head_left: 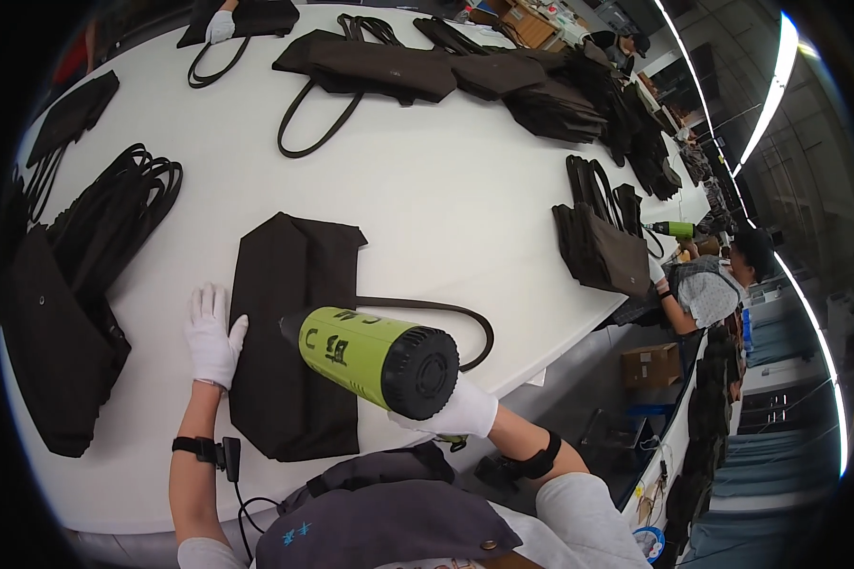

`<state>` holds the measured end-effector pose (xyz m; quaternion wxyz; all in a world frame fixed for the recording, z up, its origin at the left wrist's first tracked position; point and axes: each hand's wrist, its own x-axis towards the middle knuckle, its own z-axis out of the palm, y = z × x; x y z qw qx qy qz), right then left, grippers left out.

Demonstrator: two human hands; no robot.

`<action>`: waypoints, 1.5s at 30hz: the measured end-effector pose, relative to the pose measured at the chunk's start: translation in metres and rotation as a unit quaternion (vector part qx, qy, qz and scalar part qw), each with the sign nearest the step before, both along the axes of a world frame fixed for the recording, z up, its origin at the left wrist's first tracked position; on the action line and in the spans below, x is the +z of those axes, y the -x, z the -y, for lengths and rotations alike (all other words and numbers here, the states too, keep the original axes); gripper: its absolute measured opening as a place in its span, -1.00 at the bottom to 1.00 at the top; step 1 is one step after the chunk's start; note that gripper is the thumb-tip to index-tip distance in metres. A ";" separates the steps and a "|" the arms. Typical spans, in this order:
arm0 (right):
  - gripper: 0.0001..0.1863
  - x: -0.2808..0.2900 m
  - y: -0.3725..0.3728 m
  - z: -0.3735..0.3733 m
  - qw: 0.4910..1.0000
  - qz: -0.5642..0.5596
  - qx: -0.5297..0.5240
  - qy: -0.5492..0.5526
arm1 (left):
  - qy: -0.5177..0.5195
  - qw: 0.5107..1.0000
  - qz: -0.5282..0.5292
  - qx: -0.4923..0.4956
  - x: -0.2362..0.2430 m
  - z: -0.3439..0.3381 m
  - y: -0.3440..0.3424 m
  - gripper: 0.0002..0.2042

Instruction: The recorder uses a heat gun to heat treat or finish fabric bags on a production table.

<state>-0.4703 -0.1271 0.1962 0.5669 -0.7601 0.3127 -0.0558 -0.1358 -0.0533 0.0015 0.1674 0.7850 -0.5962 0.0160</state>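
In front of me a dark brown tote bag [294, 270] lies flat on the white table, one long strap [446, 306] looping out to its right. My right hand [465, 410], in a white glove, grips a green heat gun [356, 349] with a black rear cap. The gun hangs over the bag, its dark nozzle pointing left and down at the fabric. White-gloved too, my left hand [213, 337] rests on the table with fingers stretched out, its thumb by the bag's left edge. The gun's body hides most of my right fingers.
Stacked dark bags [66, 313] with looped straps lie at the left, more [380, 71] along the far side. On the right, a co-worker [707, 294] stands by standing bags [603, 242] and another green heat gun [676, 229]. Another person's gloved hand [221, 27] touches a bag at the far left.
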 end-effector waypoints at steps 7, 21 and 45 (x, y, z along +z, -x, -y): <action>-0.32 -0.009 0.024 -0.004 0.998 0.069 0.006 -0.007 | -0.079 0.972 -0.067 -0.213 0.047 -0.055 0.060 -0.45; -0.57 -0.054 0.021 0.012 0.917 -0.007 0.345 0.202 | -0.144 0.903 -0.283 -0.289 0.050 -0.171 0.121 -0.68; -0.59 -0.016 -0.098 0.072 0.986 -0.033 -0.165 0.017 | -0.233 0.911 -0.246 -0.234 0.038 -0.165 0.124 -0.77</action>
